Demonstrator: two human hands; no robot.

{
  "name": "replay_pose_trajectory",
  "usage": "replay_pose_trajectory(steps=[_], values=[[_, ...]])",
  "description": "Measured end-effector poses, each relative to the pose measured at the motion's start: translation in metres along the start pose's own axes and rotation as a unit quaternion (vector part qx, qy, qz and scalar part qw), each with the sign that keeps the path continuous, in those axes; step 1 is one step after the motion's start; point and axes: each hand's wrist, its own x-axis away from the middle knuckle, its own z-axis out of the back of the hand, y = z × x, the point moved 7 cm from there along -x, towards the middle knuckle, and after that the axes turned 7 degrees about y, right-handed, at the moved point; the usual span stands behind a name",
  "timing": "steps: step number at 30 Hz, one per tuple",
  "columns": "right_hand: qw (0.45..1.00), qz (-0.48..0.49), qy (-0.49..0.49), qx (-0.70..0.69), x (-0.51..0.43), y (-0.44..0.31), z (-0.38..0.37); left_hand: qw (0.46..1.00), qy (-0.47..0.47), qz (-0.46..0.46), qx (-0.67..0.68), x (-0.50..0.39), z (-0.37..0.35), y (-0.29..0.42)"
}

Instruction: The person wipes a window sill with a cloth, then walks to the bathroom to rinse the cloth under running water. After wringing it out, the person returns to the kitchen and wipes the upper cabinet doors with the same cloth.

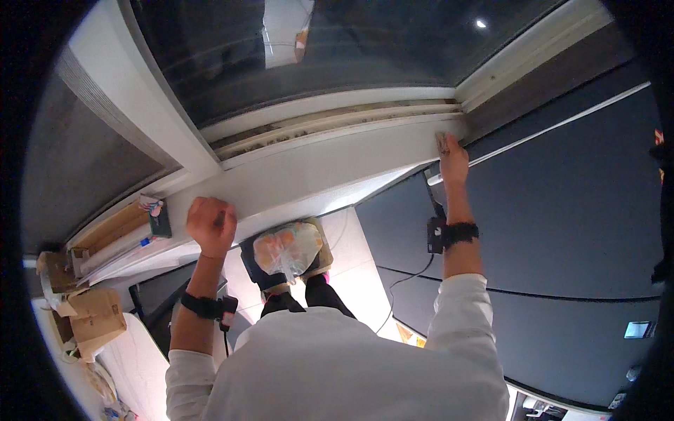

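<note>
My right hand [454,163] pinches a small crumpled, stained wipe [442,143] against the right end of the white window sill [310,163]. Curled into a fist, my left hand [210,223] rests at the front edge of the sill on the left. A dark patch shows between its thumb and fingers; whether that is shadow or a small thing is not clear. Behind the sill run the window tracks [337,121], with dark grime along their grooves. The window glass [368,47] above them is dark and reflects a light.
A small box [159,216] stands on the sill left of my left hand, near an open cardboard box [97,318]. Below the sill lies a clear plastic bag [289,250] with orange contents. A dark panel [553,221] with a white rod [558,126] borders the right side.
</note>
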Motion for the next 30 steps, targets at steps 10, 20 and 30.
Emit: replay_pose_trajectory(steps=[10, 20, 30], values=[[1.000, 0.015, 0.000, 0.010, 0.022, -0.053, 0.001, 0.999, -0.007, 0.032, 0.021, 0.002, -0.001, -0.005], [0.972, 0.107, 0.020, -0.210, 0.117, -0.285, 0.059, 0.999, -0.015, 0.007, 0.036, -0.001, 0.000, -0.001], [0.913, 0.226, -0.070, -0.332, 0.151, -0.389, 0.085, 1.000, 0.001, 0.014, 0.017, -0.001, 0.001, 0.000]])
